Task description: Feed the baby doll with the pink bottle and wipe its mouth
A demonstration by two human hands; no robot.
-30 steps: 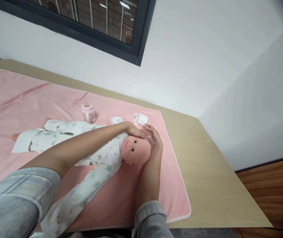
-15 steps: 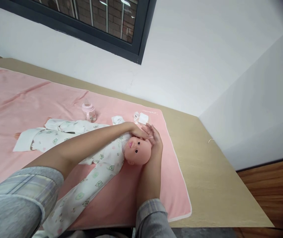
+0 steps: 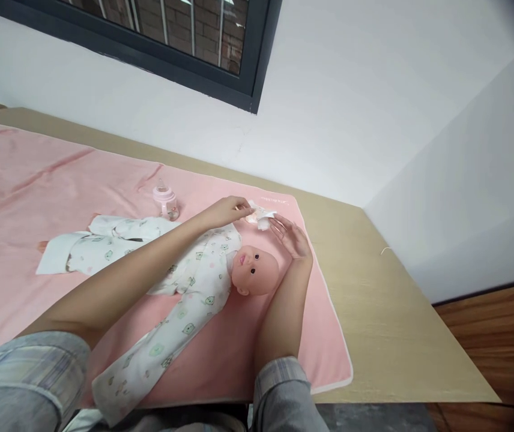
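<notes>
A bald baby doll lies on its back on a pink blanket, dressed in a white printed romper. Beyond its head is a small crinkled white and clear packet. My left hand reaches over the doll's chest and pinches the packet's left side between thumb and fingers. From the right comes my right hand, its fingers stretched and apart, fingertips at the packet's right edge. The doll's far sleeve is partly hidden by my left forearm.
A pink-lidded baby bottle stands on the blanket beyond the doll's legs. The blanket lies over a light wooden table. A white wall with a dark-framed window rises behind.
My hands have left the top of the doll's head and moved away to the packet. They have spread apart, and the packet has changed shape between them.
</notes>
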